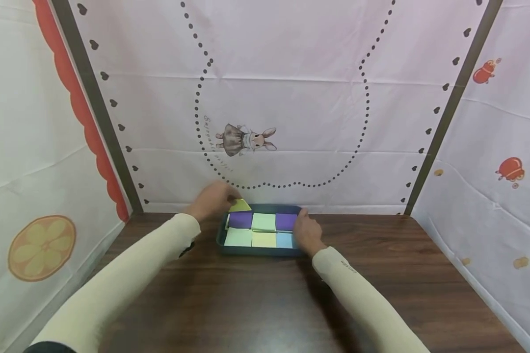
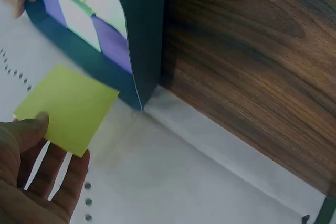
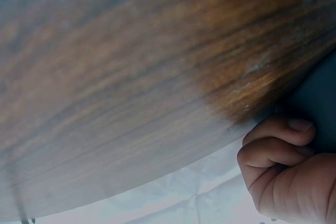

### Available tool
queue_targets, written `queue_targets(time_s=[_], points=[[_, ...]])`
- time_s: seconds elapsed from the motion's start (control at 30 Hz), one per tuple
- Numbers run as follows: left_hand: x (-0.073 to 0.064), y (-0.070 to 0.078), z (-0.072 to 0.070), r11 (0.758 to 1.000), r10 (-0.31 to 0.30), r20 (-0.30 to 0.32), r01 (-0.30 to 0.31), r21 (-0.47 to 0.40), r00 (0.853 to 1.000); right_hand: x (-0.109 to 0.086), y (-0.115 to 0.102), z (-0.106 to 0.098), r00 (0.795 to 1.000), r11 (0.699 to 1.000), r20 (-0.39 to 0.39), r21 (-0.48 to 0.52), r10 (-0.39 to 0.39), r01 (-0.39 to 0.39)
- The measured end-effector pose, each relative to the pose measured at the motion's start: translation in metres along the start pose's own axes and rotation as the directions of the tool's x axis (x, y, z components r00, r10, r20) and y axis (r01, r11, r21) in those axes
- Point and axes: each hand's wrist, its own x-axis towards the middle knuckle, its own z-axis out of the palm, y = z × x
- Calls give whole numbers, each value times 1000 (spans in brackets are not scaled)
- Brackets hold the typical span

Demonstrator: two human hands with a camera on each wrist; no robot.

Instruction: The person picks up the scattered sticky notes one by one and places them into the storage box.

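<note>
My left hand (image 1: 214, 200) pinches a yellow sticky note (image 2: 68, 111) by one edge, thumb on its face and fingers behind. The note is over the back left corner of a dark teal tray (image 1: 260, 252). Inside the tray, sticky notes lie in two rows. The back row has a purple note (image 1: 240, 220), a light green note (image 1: 263, 222) and another purple note (image 1: 285, 222). In front are a pale green note (image 1: 238, 238), a pale yellow note (image 1: 264, 239) and a blue note (image 1: 284, 240). My right hand (image 1: 307, 232) grips the tray's right side, fingers curled at the wall.
The tray stands at the back edge of a brown wood-grain table (image 1: 256, 304). Right behind it rises a white cloth wall (image 1: 291, 122) with a printed rabbit and dotted lines. Printed cloth also hangs on the left and right sides.
</note>
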Motion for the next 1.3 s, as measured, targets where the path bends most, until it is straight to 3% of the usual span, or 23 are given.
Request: queue_targets(time_s=[0.3, 0.53, 0.77, 1.0, 1.17, 1.3], points=[[5, 8, 26, 979, 108, -50, -98, 180, 993, 13, 8, 17, 1000, 999, 6, -43, -19, 20], [4, 8, 39, 908, 187, -22, -164, 385, 982, 14, 8, 18, 1000, 999, 21, -31, -18, 19], [6, -2, 52, 858, 236, -26, -195, 475, 971, 9, 6, 13, 1000, 1000, 19, -18, 7, -6], [6, -7, 60, 810, 288, 10, -249, 531, 958, 11, 7, 17, 1000, 1000, 10, -19, 11, -11], [3, -6, 64, 811, 266, 96, -277, 516, 959, 13, 8, 20, 1000, 999, -3, -32, 4, -4], [2, -6, 70, 823, 264, 124, -290, 489, 957, 14, 9, 19, 1000, 999, -16, -40, -7, 6]])
